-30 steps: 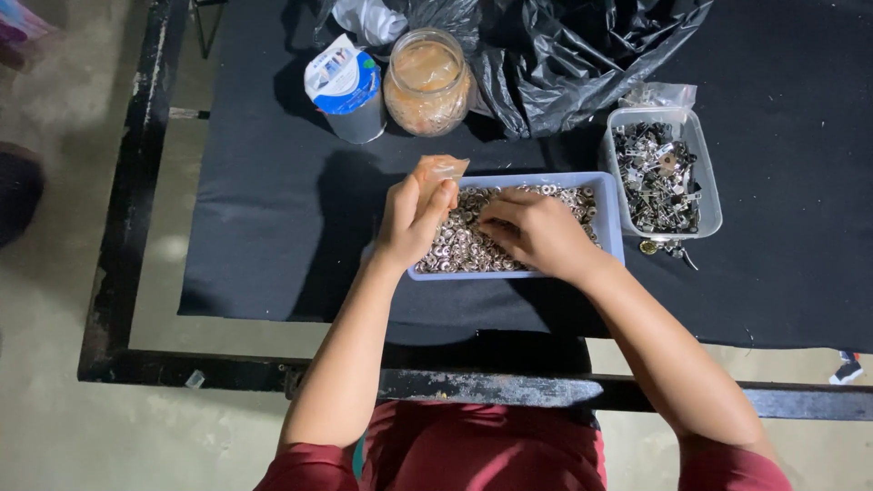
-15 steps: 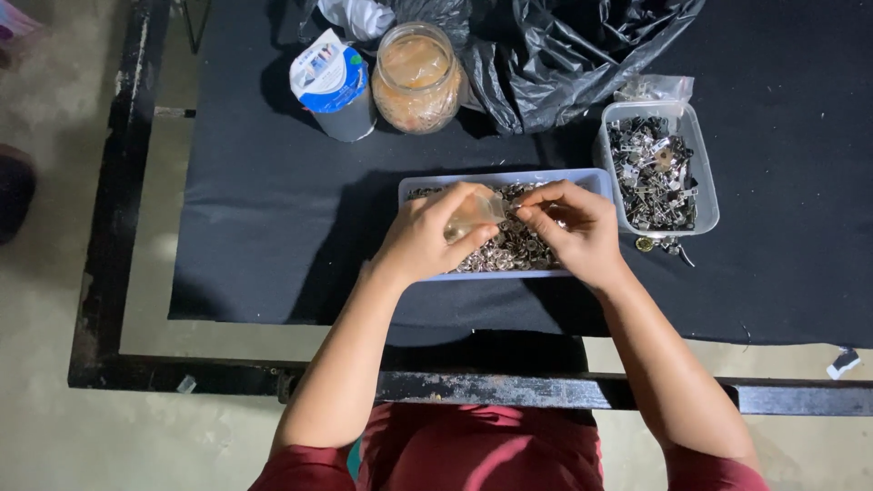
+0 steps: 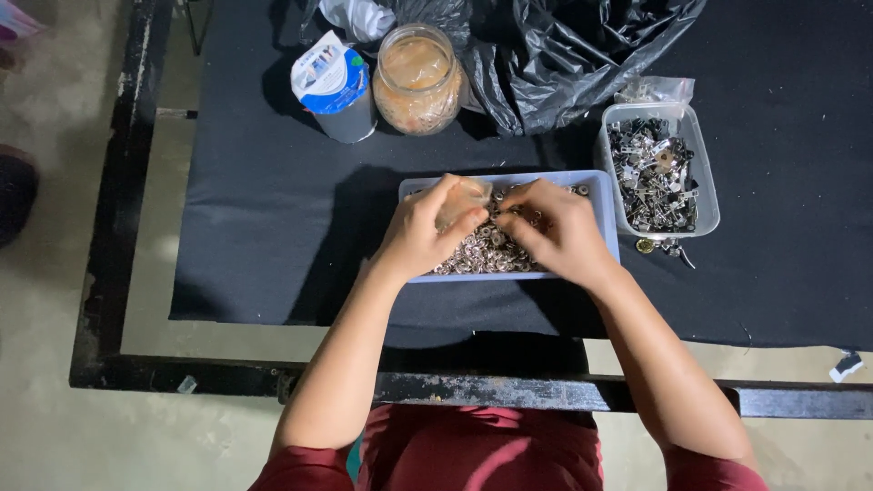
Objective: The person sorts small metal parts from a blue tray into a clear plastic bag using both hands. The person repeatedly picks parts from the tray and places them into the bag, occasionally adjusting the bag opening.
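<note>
Silvery metal rings [image 3: 491,250] fill the shallow pale-blue tray [image 3: 600,195] where both of my hands are at work, side by side and nearly touching. My left hand [image 3: 423,232] is closed around a small clear plastic bag [image 3: 462,200], held just above the rings at the tray's far edge. My right hand [image 3: 559,227] rests on the heap with fingertips pinched together beside the bag; what they grip, I cannot tell. The tray sits on black cloth [image 3: 273,227] over a dark metal table frame [image 3: 118,227]. Just to the right stands a clear tub of dark metal clips [image 3: 657,168]. Farther back are a glass jar [image 3: 416,77], a blue-and-white cup [image 3: 335,86] and a crumpled black plastic bag [image 3: 582,45].
</note>
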